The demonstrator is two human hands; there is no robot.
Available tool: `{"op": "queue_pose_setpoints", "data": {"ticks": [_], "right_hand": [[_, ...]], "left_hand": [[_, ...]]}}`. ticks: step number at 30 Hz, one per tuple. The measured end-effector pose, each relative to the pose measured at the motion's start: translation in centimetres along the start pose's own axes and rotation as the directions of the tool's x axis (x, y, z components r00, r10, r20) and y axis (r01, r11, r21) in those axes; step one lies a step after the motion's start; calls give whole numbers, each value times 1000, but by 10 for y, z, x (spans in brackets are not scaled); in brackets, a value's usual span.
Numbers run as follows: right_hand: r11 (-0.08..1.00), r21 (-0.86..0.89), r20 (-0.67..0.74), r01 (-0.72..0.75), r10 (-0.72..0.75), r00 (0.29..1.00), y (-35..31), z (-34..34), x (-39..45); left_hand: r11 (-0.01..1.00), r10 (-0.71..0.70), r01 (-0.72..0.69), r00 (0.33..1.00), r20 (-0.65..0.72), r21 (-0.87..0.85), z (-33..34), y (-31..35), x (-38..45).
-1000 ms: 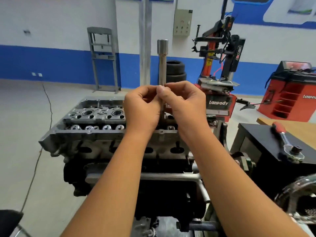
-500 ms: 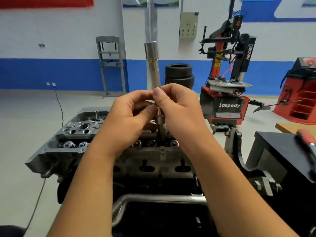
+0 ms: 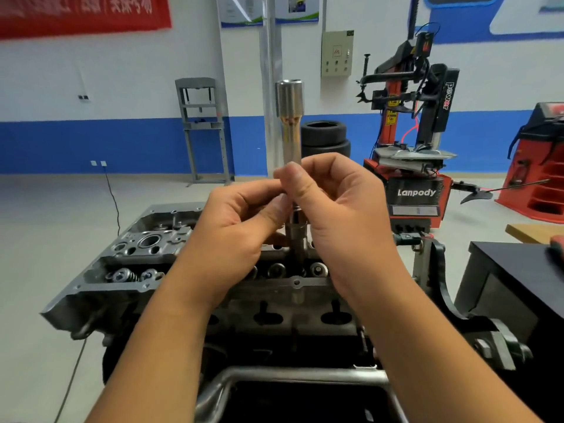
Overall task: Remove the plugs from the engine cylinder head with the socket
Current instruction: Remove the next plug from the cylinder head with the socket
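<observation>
head: both hands [image 3: 293,227] round upright socket [image 3: 290,123]

Long steel socket [image 3: 291,123] upright, lower end in grey cylinder head [image 3: 137,261]; plugs not visible.

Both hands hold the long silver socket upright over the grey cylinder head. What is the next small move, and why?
Probably keep twisting the long silver socket by the fingers, then lift it straight up. The left hand and right hand pinch its shaft, its lower end sits down in a well of the grey metal cylinder head, and no ratchet is on it, which suggests a loose plug. The plug itself is hidden.
</observation>
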State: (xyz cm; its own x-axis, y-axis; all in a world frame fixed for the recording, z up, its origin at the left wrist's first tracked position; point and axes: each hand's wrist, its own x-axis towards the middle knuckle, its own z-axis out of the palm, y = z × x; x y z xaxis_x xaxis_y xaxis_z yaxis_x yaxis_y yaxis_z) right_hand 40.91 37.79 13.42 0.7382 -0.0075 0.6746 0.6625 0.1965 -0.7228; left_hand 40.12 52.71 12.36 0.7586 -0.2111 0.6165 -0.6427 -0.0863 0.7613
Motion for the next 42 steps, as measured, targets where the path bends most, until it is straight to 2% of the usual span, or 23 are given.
{"op": "queue_pose_setpoints", "data": {"ticks": [4, 12, 16, 21, 28, 34, 37, 42], "right_hand": [[999, -22, 34, -26, 27, 999, 0, -7, 0], [988, 121, -14, -96, 99, 995, 5, -2, -8], [980, 149, -21, -131, 136, 991, 4, -3, -6], [972, 214, -29, -97, 106, 994, 2, 5, -7], [994, 76, -94, -85, 92, 991, 10, 14, -8], [983, 157, -98, -93, 109, 989, 8, 13, -7], [989, 127, -117, -75, 90, 989, 9, 13, -9], [978, 181, -63, -102, 115, 991, 6, 11, -10]], "left_hand": [[1000, 24, -24, 1000, -4, -16, 9, 2, 4], [996, 9, -15, 997, -76, -83, 16, -1, 9], [990, -26, 17, 998, -63, -140, 10, -6, 9], [987, -46, 42, 999, -24, -156, 7, -9, 10], [955, -114, 110, 993, 0, -276, 7, -7, 9], [987, -44, 50, 998, 43, -150, 9, -7, 5], [997, -23, 28, 998, 53, -78, 7, -9, 3], [995, -28, 28, 1000, 3, -92, 6, -9, 1]]}}
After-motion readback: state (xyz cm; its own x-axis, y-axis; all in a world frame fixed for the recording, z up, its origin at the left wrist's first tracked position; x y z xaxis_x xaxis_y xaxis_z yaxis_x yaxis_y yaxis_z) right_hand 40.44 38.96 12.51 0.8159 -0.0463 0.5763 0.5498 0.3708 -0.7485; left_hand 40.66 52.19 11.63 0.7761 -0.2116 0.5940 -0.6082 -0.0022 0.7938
